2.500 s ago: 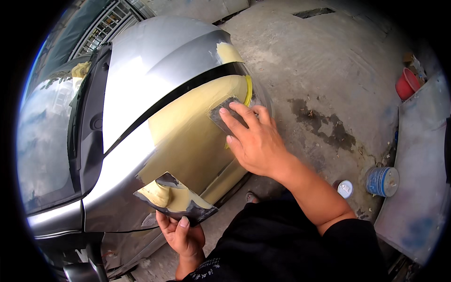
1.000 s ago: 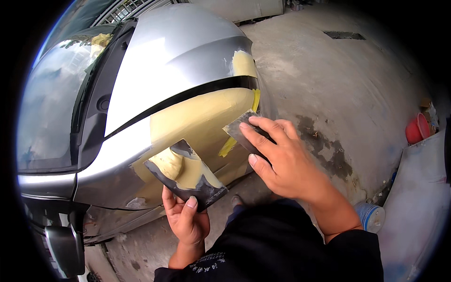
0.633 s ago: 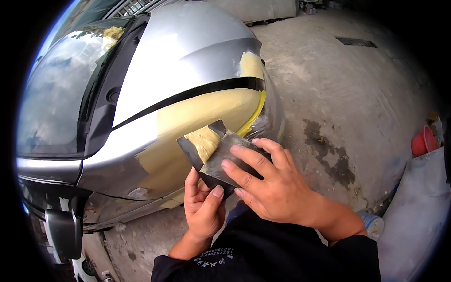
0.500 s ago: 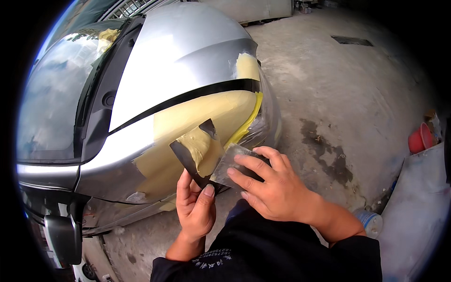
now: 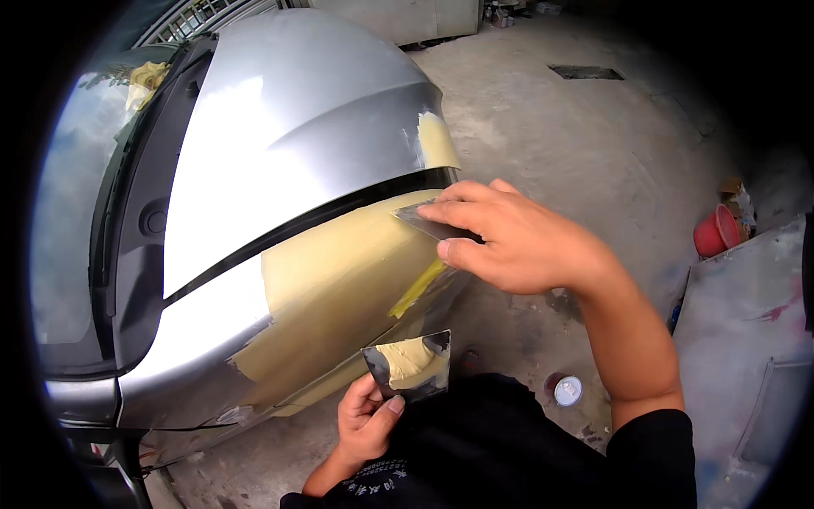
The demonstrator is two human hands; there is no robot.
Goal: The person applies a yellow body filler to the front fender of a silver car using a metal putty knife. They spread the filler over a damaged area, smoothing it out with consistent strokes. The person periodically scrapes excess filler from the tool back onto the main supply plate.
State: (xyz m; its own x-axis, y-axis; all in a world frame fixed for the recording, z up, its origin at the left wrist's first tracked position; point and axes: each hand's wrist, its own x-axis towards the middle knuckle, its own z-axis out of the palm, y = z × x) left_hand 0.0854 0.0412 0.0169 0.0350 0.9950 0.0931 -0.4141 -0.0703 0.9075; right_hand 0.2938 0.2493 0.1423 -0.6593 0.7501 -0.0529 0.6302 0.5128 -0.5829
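Right hand (image 5: 496, 233), pinching spreader (image 5: 413, 215), shifts from plate (image 5: 424, 391) pinched by left hand (image 5: 369, 417) to front edge of fender (image 5: 314, 293), presumably resuming spreading.

A grey concrete floor (image 5: 610, 153) with a dark rectangular recess (image 5: 585, 73) lies beside a smudged pale panel (image 5: 721, 339).

Right-hand spreader (image 5: 415, 217) — partly behind the fingers (image 5: 464, 212)

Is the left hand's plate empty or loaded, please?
Loaded: cream filler lies mounded on the dark plate in the left hand.
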